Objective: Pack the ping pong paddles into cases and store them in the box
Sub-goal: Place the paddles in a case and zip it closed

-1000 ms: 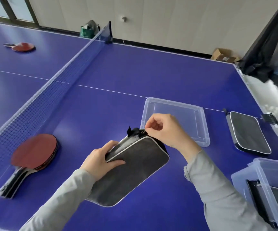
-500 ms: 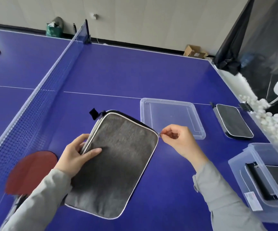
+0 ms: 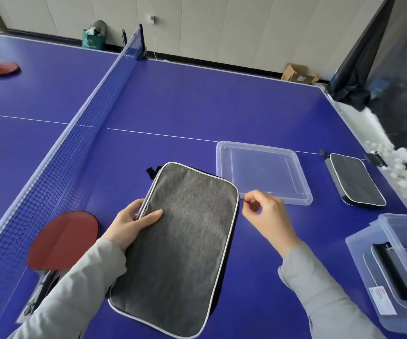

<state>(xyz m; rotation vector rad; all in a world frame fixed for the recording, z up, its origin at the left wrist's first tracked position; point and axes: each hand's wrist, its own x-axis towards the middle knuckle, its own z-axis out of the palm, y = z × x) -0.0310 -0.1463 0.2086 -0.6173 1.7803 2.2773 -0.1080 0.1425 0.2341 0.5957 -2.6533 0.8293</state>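
Left hand [image 3: 134,222] grips the grey case [image 3: 183,245] at its left edge, thumb on top. Right hand [image 3: 267,216] pinches the zipper pull at its right edge. Case lies on the bench [image 3: 197,99]; red paddle [image 3: 63,239] left, clear box [image 3: 393,272] right.

From the grey case [image 3: 180,245] I see bare tabletop [image 3: 197,99] beyond it toward the far edge. Left of it the red paddle [image 3: 63,241] and the net [image 3: 58,152] hem me in. Right of it lie the clear lid [image 3: 302,192], a second case [image 3: 356,183] and the box [image 3: 359,260], with open blue between them.
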